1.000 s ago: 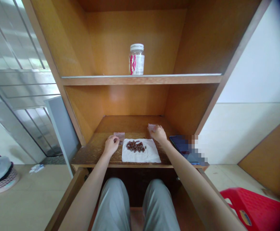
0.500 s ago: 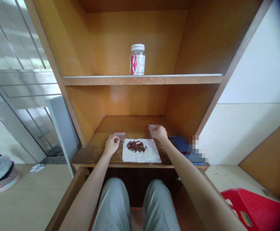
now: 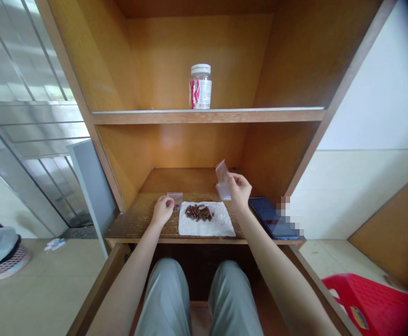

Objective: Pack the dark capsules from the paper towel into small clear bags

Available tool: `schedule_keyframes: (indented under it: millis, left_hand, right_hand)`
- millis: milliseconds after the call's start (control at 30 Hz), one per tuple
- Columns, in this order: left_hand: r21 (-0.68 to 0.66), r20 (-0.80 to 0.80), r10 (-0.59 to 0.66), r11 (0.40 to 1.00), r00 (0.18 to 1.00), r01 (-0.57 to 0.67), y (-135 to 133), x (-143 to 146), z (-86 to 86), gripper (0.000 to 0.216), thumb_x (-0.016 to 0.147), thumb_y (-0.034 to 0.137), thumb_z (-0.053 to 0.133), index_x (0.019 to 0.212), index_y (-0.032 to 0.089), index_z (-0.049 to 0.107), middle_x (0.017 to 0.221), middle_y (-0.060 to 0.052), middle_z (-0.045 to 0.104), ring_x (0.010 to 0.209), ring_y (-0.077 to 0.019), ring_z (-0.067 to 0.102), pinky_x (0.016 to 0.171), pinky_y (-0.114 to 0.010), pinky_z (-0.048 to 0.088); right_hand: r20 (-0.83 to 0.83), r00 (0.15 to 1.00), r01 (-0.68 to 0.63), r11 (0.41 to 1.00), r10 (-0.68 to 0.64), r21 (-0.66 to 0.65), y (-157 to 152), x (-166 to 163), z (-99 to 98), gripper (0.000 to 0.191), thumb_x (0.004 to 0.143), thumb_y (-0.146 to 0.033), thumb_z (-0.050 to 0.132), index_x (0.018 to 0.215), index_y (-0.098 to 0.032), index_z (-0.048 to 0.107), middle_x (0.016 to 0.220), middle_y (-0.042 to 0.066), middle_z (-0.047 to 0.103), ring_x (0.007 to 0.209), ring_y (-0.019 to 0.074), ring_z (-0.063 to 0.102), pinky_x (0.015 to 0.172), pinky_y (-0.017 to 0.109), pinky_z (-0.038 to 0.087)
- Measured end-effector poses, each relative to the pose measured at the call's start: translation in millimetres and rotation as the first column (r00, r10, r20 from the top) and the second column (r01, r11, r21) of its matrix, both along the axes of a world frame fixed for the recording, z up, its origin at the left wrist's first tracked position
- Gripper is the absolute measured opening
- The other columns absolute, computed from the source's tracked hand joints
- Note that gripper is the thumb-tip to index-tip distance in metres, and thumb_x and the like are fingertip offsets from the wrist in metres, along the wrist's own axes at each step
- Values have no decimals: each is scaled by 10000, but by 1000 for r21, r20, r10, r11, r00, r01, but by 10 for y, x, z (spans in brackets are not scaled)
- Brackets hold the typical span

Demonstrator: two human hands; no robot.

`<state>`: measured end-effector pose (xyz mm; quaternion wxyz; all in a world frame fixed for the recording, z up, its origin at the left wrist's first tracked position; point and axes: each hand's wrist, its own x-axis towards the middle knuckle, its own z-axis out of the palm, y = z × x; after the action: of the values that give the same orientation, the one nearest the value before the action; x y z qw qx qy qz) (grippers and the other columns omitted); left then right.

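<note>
Held bag (image 3: 221, 171): thin clear plastic, pinkish shine
Far-right bags (image 3: 224, 191): clear plastic film, smooth, glossy
Left bag (image 3: 177, 197): the same see-through film
Capsules (image 3: 199, 213): smooth, glossy
White sheet (image 3: 225, 226): matt, softly creased, paper or cloth unclear
Tabletop (image 3: 134, 224): brown wood, scuffed and rough toward the near edge
Jar (image 3: 200, 88): clear, shiny, smooth white cap
Tablet-like device (image 3: 272, 221): dark glossy screen
Stool (image 3: 375, 298): red plastic
Trousers (image 3: 169, 294): matt cloth

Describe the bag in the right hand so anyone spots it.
In the wooden cabinet, below the shelf with the jar, find the white napkin with dark capsules. Beyond its right end, the right hand pinches a small clear bag. It alone is held up; the other bags lie on the wood.
</note>
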<state>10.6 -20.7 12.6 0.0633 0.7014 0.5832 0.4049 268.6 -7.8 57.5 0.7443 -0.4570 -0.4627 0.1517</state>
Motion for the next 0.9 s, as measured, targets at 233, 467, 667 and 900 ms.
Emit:
schedule_keyframes:
  millis: [233,467,667,900]
  left_hand:
    - [3,29,9,1000,1000,-9,15,-6,-21,177,785,229,450,772,160,613,867,-83,629,869,-204,558,828,-345,416]
    - [25,194,26,999,981,-32,55,-42,-59,168,778,250,471,800,160,610,875,-86,625,872,-208,559,825,-365,408]
    - [62,612,-99,995,784,77,-43,24,106,191,744,294,546,874,165,599,968,-85,620,950,-191,559,882,-355,388]
    - [118,936,-291,789,197,604,-399,449,505,170,720,251,592,857,153,611,982,-86,635,944,-209,585,819,-372,437]
  right_hand:
    - [-183,864,-472,881,468,27,-484,-481,-237,185,680,-340,616,750,-196,524,628,4,617,622,156,607,652,310,479]
    - [101,901,-418,907,422,-57,-597,-554,-492,132,727,-322,571,714,-195,535,713,27,633,728,170,607,715,318,454]
    - [285,891,-356,933,355,-49,-680,-535,-433,122,759,-281,524,664,-206,541,974,62,648,941,197,569,868,368,381]
    - [296,869,-403,914,396,-38,-722,-543,-368,110,755,-257,517,656,-214,540,1103,61,609,1024,202,534,936,395,328]
